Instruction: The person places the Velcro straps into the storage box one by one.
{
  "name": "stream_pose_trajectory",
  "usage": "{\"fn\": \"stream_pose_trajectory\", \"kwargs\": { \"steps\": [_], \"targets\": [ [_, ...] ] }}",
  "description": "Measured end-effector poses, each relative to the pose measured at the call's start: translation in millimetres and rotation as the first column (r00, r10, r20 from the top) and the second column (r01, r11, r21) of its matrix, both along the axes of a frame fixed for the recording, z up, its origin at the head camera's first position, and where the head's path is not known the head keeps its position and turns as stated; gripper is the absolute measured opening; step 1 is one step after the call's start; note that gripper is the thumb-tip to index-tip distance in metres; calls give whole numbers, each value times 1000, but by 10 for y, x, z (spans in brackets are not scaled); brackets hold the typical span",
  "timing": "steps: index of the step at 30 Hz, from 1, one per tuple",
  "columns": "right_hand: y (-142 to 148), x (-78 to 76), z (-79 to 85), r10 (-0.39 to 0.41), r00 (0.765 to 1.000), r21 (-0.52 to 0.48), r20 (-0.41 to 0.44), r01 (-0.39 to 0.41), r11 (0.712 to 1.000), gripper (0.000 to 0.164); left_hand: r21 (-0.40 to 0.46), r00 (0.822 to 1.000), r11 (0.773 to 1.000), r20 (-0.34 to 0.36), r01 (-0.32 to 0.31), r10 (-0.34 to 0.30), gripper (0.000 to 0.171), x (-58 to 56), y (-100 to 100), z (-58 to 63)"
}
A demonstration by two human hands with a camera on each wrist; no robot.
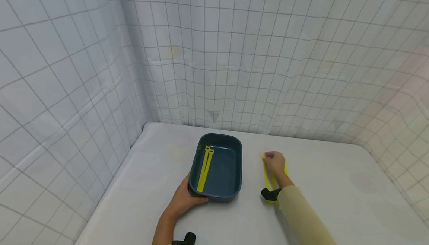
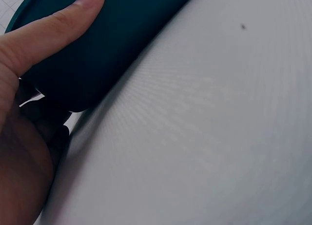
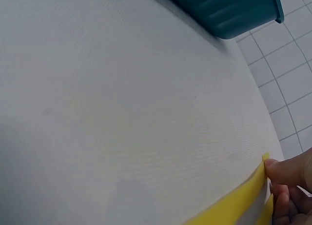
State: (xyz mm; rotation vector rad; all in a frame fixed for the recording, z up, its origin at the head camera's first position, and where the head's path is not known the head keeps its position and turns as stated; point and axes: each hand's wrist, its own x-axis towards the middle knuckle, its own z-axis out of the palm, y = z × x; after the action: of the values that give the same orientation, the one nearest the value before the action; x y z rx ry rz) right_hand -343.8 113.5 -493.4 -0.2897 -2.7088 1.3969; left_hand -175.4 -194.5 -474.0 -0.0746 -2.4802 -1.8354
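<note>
A dark teal plastic bin (image 1: pixel 223 172) sits on the white table, with two yellow hook-and-loop cable ties (image 1: pixel 205 170) lying lengthwise along its left side, slotted heads at the far end. My left hand (image 1: pixel 185 197) grips the bin's near left corner. In the left wrist view the thumb (image 2: pixel 58 30) lies across the outer wall, while the other fingers curl beneath in shadow. Right of the bin, my right hand (image 1: pixel 276 164) pinches the far end of a yellow cable tie (image 3: pixel 234 203) between thumb and fingers. More yellow strip shows beside and under that hand, partly hidden by the wrist.
The white-covered table (image 1: pixel 335 185) reaches back to a hanging white grid-patterned curtain (image 1: pixel 228 70), which also encloses the left and right sides. A black wrist camera strap (image 1: pixel 270 194) sits on the right wrist, above the yellow strips.
</note>
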Motion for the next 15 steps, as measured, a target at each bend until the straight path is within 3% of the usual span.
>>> {"fn": "stream_pose_trajectory", "kwargs": {
  "steps": [15],
  "targets": [
    [-10, -46, 22, -23, 999, -52, 29, 24, 998, 21, 8, 1000, 1000, 12, 13, -13, 106, -11, -11, 15]
  ]
}}
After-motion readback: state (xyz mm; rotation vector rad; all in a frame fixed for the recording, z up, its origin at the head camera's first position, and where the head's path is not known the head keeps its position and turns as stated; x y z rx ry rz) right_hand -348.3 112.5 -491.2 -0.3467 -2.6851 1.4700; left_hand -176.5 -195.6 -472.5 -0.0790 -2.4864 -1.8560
